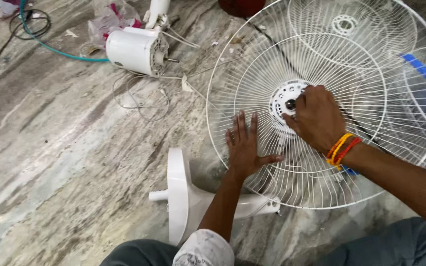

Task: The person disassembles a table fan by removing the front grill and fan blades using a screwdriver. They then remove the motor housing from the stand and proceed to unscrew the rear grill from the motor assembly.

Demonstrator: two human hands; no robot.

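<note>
Pressing flat, fingers spread, the left hand [245, 145] pins the white wire fan guard [252, 79] to the floor. Right hand [316, 117], just beside it, is curled at the guard's centre hub [286, 101]; whether anything is pinched cannot be told. Likely best: guard kept steady under the palm, hub worked squarely. Motor housing [136, 50] lies well beyond the left hand.

White wire grille [321, 162]; glossy stone floor [50, 148]

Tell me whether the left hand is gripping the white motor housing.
No: the left hand lies flat on the wire fan guard, well apart from the motor housing.
</note>
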